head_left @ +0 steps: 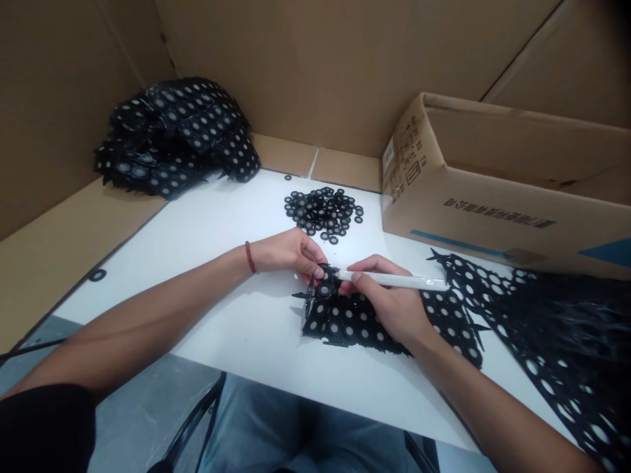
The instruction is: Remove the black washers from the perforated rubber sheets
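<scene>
A black rubber-like sheet (365,322) with rows of round rings lies on the white table in front of me. My left hand (306,255) pinches its far left corner, which is lifted and folded up, between thumb and fingers. In my right hand (387,295) is a slim white pen-shaped tool (401,280), lying across the hand. Its tip meets the raised corner beside the left fingertips; what kind of tip it has is too small to tell. Just beyond the hands sits a pile of loose black rings (323,210).
A bundle of uncut black sheets (177,135) is heaped at the back left. Punched-out black sheet scraps (557,328) spread along the right side. An open cardboard box (497,203) stands at the back right. One stray ring (97,275) lies near the left edge.
</scene>
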### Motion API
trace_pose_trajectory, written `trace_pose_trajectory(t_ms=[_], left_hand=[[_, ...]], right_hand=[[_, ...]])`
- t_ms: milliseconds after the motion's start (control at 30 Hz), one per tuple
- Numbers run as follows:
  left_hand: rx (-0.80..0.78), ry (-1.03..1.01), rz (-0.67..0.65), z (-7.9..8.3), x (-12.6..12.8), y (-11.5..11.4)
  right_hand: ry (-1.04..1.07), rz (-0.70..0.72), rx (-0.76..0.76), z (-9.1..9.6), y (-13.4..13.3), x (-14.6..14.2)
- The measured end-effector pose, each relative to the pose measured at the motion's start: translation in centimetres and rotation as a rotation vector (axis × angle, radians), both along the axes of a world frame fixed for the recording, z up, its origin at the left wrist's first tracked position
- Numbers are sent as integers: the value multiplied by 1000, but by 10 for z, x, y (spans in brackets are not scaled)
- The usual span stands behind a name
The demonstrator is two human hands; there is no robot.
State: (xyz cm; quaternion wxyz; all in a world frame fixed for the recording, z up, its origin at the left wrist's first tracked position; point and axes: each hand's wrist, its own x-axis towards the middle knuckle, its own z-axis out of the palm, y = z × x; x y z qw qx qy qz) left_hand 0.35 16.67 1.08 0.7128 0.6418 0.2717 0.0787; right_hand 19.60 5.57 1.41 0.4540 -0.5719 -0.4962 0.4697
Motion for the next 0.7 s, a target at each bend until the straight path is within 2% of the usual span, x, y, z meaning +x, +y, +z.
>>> trace_pose_trajectory(t_ms=[200, 467, 600, 700], left_hand=[[-6, -35, 57, -2, 4, -5], [63, -24, 69, -4, 4, -6], [65, -45, 38, -6, 2, -5], [4, -53, 32, -3, 1, -3]], right_hand=[[-83, 1, 43, 4, -1, -2], [-64, 35, -40, 8, 0, -5], [23, 39, -93, 6, 1, -4], [204, -14, -107, 0, 4, 3]])
